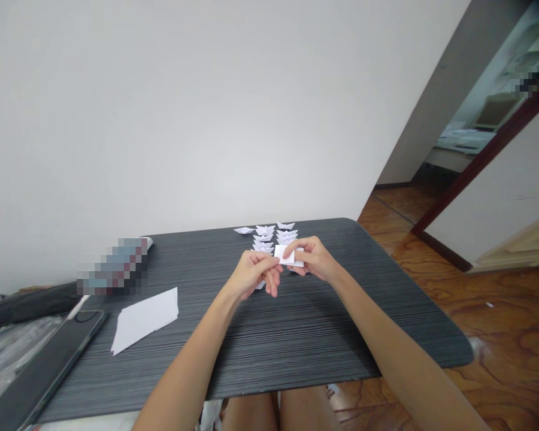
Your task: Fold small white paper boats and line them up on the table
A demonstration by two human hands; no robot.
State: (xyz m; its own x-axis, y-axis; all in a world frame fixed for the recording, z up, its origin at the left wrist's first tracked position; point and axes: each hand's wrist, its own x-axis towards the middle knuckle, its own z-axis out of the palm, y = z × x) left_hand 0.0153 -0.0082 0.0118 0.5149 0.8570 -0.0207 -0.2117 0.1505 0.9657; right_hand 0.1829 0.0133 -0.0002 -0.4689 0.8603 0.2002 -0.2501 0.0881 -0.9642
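Observation:
A small folded piece of white paper [285, 256] is held up between my two hands, above the middle of the dark table. My left hand [257, 269] pinches its left edge between thumb and fingers. From the right, my right hand [312, 257] grips the same paper, with its fingers lying across the front. Just behind the hands, several white folded paper boats [264, 238] stand in two columns, partly hidden by my hands. One more paper boat [244, 230] sits apart at the back left of them.
A stack of white paper sheets [146, 317] lies at the table's left. Behind it is a blurred-out package [117, 266]. A long dark panel [67, 353] runs along the left edge. The white wall [233, 120] borders the table's back; wooden floor [512, 323] shows at right.

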